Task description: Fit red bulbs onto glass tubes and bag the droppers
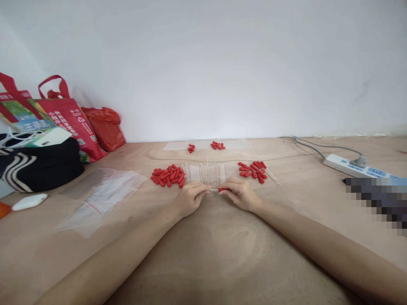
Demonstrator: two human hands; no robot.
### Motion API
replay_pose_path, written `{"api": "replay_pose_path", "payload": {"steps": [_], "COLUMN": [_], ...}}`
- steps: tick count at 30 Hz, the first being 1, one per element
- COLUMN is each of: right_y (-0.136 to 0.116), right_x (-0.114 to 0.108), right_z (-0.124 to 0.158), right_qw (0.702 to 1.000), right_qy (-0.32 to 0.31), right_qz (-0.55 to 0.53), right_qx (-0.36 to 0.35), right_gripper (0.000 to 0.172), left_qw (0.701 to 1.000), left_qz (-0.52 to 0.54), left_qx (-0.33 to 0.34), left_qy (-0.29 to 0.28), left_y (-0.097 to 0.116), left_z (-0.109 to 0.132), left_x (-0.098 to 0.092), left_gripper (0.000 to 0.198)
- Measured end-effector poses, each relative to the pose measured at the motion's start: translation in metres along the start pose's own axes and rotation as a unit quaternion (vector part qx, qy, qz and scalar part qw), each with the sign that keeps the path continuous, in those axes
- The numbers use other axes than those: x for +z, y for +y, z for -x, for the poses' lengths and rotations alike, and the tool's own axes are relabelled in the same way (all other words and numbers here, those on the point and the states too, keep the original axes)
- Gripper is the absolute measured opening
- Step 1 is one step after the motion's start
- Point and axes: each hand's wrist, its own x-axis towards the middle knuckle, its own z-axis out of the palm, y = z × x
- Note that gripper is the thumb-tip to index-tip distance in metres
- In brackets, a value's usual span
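Note:
My left hand [190, 199] pinches one end of a thin clear dropper tube [213, 190]. Facing it, my right hand [241, 194] grips a red rubber bulb [224, 189], which meets the tube's other end between my fingertips. Whether the tube sits inside the bulb is too small to tell. Just beyond both hands lies a row of clear dropper tubes [210, 173]. A heap of red bulbs [167, 175] is at the row's left end. More red bulbs [253, 170] lie at its right, a few with pale tubes [274, 177] sticking out.
Clear zip bags [101, 199] lie on the wooden table [206, 262] at left, near a black striped bag [60, 163] and red shopping bags [71, 123]. Small red bulbs [217, 145] rest by the wall. A power strip [356, 166] stands at right.

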Motion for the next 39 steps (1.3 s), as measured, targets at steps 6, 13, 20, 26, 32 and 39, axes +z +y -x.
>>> {"api": "replay_pose_path", "payload": {"steps": [6, 13, 20, 26, 32, 39], "right_y": [0.0014, 0.003, 0.004, 0.0011, 0.0026, 0.005], "right_x": [-0.001, -0.0022, -0.0018, -0.0023, 0.0002, 0.0023], "right_z": [-0.0016, -0.0014, -0.0005, -0.0011, -0.0017, -0.0018], "right_qw": [1.0, 0.999, 0.999, 0.998, 0.996, 0.994], "right_qy": [-0.003, -0.014, -0.026, -0.041, -0.062, -0.043], "right_qz": [-0.006, -0.024, -0.03, 0.006, 0.057, 0.061], "right_qx": [0.009, 0.027, 0.036, 0.041, 0.036, 0.079], "right_gripper": [0.013, 0.015, 0.016, 0.019, 0.021, 0.019], "left_qw": [1.0, 1.0, 0.999, 0.997, 0.995, 0.991], "left_qz": [-0.014, -0.029, -0.043, -0.065, -0.082, -0.129], "left_qx": [-0.008, 0.006, 0.011, 0.008, 0.009, 0.006], "left_qy": [0.007, 0.005, -0.013, -0.027, -0.047, -0.034], "left_y": [0.0008, -0.0001, 0.0027, 0.0063, 0.0063, 0.0061], "left_z": [-0.0021, -0.002, -0.0029, -0.0041, -0.0044, -0.0057], "left_x": [0.0035, 0.0063, 0.0071, 0.0079, 0.0081, 0.0077], "left_gripper": [0.015, 0.016, 0.017, 0.017, 0.017, 0.022]}}
